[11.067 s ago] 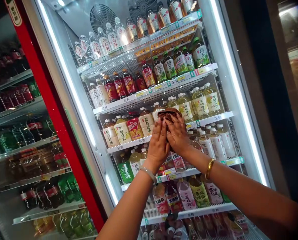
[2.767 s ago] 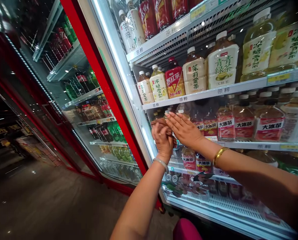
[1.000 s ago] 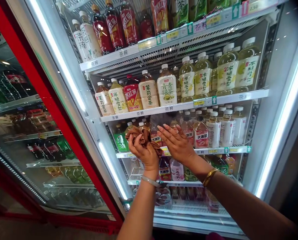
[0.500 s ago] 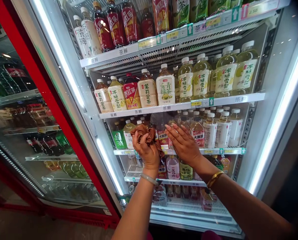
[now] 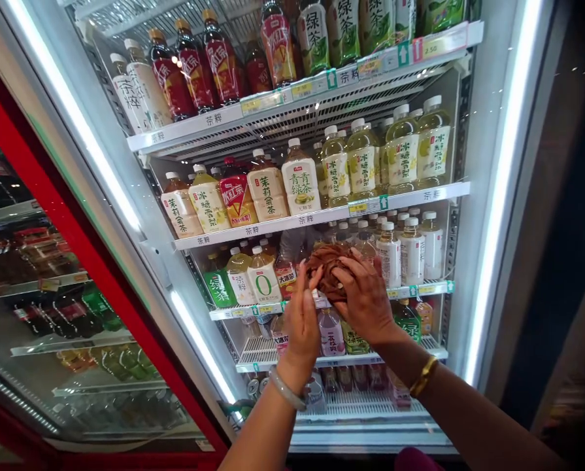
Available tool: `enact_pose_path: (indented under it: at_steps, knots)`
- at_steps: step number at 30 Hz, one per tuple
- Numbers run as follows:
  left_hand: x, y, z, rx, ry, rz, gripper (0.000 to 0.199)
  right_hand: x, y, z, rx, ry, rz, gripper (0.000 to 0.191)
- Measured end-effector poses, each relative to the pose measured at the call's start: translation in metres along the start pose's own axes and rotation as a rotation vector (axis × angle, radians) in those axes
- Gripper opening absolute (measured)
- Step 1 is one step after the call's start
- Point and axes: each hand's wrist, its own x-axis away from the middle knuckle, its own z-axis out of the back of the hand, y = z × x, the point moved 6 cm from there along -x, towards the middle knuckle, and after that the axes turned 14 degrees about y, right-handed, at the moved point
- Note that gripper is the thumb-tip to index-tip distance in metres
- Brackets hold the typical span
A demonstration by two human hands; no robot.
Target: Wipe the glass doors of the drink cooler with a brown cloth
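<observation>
A crumpled brown cloth [image 5: 329, 267] is bunched up in front of the drinks cooler's middle shelves. My right hand [image 5: 365, 304], with a gold bangle on the wrist, has its bent fingers over the cloth's right side and grips it. Just left of the cloth is my left hand [image 5: 304, 324], wearing a pale bangle. Its fingers are stretched upward, the tips close by the cloth's left edge; whether they touch it I cannot tell. Behind both hands stand bottles, among them a white-labelled bottle with a green zero [image 5: 263, 278], partly hidden bottles and a pink-labelled bottle [image 5: 331, 333].
Bottled drinks fill several shelves, with price tags along the shelf edge [image 5: 395, 198]. Bright light strips [image 5: 501, 190] run down both sides. At left stands a red door frame [image 5: 76, 275] with another drinks cooler behind it. A faint reflection suggests glass before the shelves.
The brown cloth has passed from my left hand to my right hand, a little to the right. My left fingers have straightened. The view has shifted, so the shelves appear farther left.
</observation>
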Motion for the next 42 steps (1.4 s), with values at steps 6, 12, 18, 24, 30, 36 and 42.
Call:
enact_pose_path:
  at_steps: [6,12,18,24,30,36,42]
  knots:
    - [-0.032,0.004,-0.024,-0.567,0.161,-0.702,0.055,-0.017,0.035,0.022,0.069,0.179,-0.221,0.064]
    - [-0.026,-0.017,-0.048,-0.75,0.063,-0.803,0.063,0.009,0.012,0.013,0.083,-0.005,0.027,0.053]
    - [-0.023,-0.019,-0.048,-0.835,0.027,-0.793,0.069,0.005,0.053,0.032,0.078,0.095,0.023,0.04]
    - [-0.023,-0.02,-0.047,-0.831,0.047,-0.816,0.068,0.008,0.025,0.009,-0.011,0.111,0.055,0.046]
    - [-0.023,-0.018,-0.048,-0.804,0.045,-0.813,0.071,0.012,0.058,0.03,0.027,0.042,0.149,0.042]
    - [-0.023,-0.019,-0.051,-0.824,0.02,-0.788,0.069,-0.021,0.048,0.014,0.056,0.247,-0.017,0.042]
    - [-0.022,-0.016,-0.049,-0.787,0.05,-0.824,0.067,0.016,0.038,0.015,-0.039,0.015,0.23,0.043]
